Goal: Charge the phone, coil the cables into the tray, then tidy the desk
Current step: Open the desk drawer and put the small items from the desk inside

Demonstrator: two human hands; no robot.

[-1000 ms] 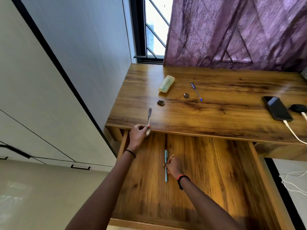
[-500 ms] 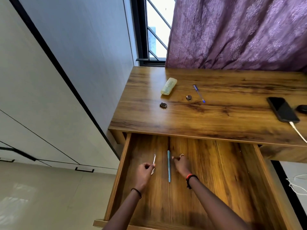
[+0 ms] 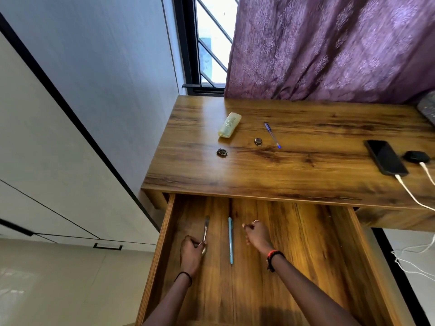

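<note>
The wooden desk's drawer [image 3: 306, 255] is pulled out below the desk top [image 3: 306, 165]. Inside it, my left hand [image 3: 191, 254] is shut on the handle of a slim metal tool [image 3: 206, 229] whose blade points away from me. A light-blue pen [image 3: 230, 241] lies lengthwise on the drawer floor between my hands. My right hand [image 3: 257, 234] hovers just right of the pen, fingers loosely curled, holding nothing. On the desk top at the right, a black phone [image 3: 386, 157] lies with a white cable [image 3: 409, 191] plugged in.
On the desk top lie a pale yellow case [image 3: 230, 124], a blue pen [image 3: 272, 135], a small round metal object [image 3: 258, 141], a small dark trinket [image 3: 221, 152] and a black pod [image 3: 416, 156]. Loose white cable [image 3: 409, 260] hangs at the right. Purple curtain behind, wall left.
My left hand has carried the metal tool from the desk's front edge down into the drawer. My right hand has let go of the light-blue pen and drawn slightly right.
</note>
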